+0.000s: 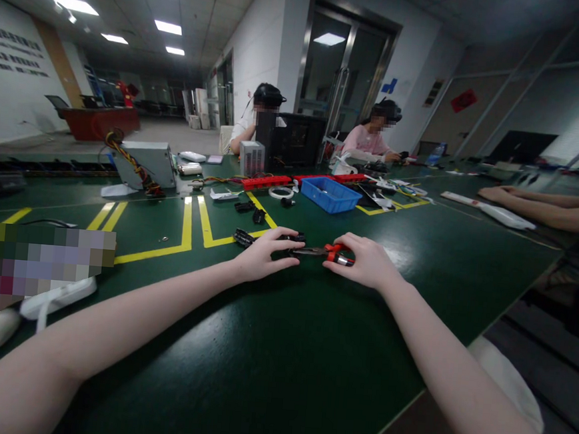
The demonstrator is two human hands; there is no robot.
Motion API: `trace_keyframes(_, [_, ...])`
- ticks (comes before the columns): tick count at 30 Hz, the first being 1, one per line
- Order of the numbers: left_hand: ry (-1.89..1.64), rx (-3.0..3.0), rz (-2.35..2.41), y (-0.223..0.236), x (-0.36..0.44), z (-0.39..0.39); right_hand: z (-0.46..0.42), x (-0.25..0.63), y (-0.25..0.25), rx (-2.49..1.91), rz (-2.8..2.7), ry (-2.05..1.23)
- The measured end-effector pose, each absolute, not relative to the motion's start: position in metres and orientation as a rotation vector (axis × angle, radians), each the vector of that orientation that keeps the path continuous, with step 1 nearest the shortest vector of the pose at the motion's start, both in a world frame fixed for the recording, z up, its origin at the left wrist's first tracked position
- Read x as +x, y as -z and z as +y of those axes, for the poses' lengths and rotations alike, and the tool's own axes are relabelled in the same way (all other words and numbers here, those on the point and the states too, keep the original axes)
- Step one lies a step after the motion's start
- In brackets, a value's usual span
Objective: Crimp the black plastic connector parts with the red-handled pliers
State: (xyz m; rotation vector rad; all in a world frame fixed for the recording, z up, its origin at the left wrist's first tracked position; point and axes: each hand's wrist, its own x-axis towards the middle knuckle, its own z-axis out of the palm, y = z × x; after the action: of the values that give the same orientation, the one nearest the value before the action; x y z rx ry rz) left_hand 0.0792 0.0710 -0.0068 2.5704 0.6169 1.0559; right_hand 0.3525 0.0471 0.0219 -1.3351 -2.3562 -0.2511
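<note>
Both my arms reach forward over the dark green table (pixel 269 349). My left hand (pixel 264 255) lies on the table with its fingers curled over a black connector (pixel 244 238) and the dark jaws of a pair of pliers. My right hand (pixel 366 262) is closed round the red handles of the pliers (pixel 334 252), which lie flat between the two hands. The jaw tips are hidden under my left fingers.
Yellow lines mark the table. Behind stand a blue bin (pixel 330 194), red strips (pixel 266 182), a grey power supply with wires (pixel 143 164) and small black parts (pixel 250 208). Two people sit at the far side; another person's forearm (pixel 545 207) rests at the right. White objects (pixel 57 296) lie at the left.
</note>
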Motion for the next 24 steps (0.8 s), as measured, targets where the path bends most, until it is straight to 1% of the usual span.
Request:
trace_keyframes(15, [-1.065,2.585,0.653,0.007,0.0791,0.0705,0.0459,0.3471,-0.021,-1.337,-2.375,0.25])
trace_keyframes(24, [-1.125,2.577,0.659,0.011,0.0786,0.075,0.0481,0.3514,-0.0211,-1.287,-2.333,0.34])
